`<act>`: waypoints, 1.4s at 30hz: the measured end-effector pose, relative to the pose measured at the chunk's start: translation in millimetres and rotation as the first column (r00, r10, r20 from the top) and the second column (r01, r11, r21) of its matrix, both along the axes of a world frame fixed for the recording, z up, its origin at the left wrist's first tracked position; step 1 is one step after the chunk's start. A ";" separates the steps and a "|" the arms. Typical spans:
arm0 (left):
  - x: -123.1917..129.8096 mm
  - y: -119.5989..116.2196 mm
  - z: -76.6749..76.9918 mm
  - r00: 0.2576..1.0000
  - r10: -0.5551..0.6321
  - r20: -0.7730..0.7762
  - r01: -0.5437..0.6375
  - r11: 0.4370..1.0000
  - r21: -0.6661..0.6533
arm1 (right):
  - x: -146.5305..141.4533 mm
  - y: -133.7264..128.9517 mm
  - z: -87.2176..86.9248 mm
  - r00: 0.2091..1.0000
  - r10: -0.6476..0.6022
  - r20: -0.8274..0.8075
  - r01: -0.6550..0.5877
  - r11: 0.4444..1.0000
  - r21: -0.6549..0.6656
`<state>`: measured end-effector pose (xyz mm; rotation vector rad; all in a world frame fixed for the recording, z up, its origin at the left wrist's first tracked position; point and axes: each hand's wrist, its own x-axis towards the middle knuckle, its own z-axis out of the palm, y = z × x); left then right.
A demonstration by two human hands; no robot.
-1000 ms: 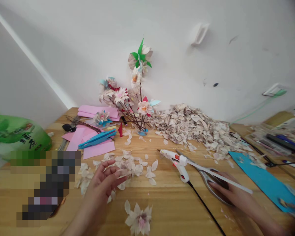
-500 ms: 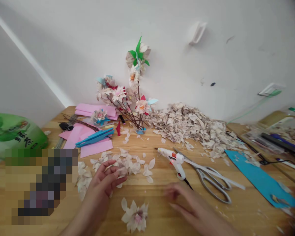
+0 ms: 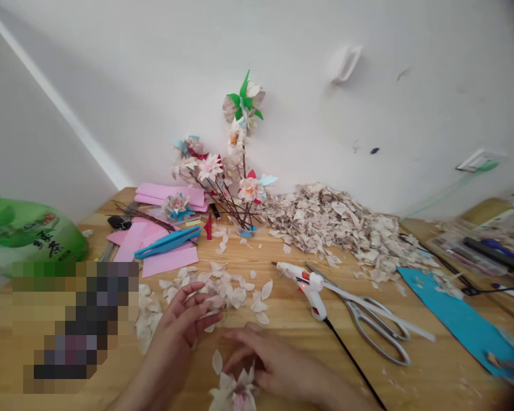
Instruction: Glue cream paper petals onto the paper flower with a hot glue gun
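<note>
Left hand [image 3: 182, 319], right hand [image 3: 261, 354] — both bare

A craft workspace (paper petals [image 3: 237, 297], glue gun [image 3: 310, 288]).

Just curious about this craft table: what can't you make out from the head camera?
Head view:
- The paper flower: the right hand covers part of it, and the bottom edge cuts it off.
- The pixelated patch: it hides whatever is at the table's lower left.
- The far-right tray: its contents are blurred, and the right edge cuts it off.
</note>
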<state>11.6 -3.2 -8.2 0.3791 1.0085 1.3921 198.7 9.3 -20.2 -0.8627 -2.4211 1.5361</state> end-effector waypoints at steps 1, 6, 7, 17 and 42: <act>0.0 -0.3 -0.1 1.000 0.004 0.003 -0.004 1.000 0.000 | -1.4 -1.5 -1.1 1.000 -0.003 -0.001 0.003 1.000 -0.003; -2.0 1.2 2.0 1.000 0.026 -0.002 -0.026 1.000 0.015 | -6.4 -6.8 -8.7 0.985 -0.160 -0.062 0.159 0.987 -0.022; -2.8 1.9 3.1 1.000 0.028 -0.008 -0.027 1.000 0.012 | -6.0 -6.8 -10.6 0.965 -0.242 -0.106 0.230 0.967 -0.112; -4.1 6.0 9.6 0.998 0.037 -0.055 -0.039 0.998 -0.039 | 6.7 4.5 -13.0 0.743 -0.585 -0.325 0.310 0.731 -0.608; 6.2 -4.7 -15.1 0.994 -0.113 0.012 0.113 0.992 -0.051 | 6.0 8.9 -36.5 0.459 -0.754 -0.470 0.579 0.655 -0.486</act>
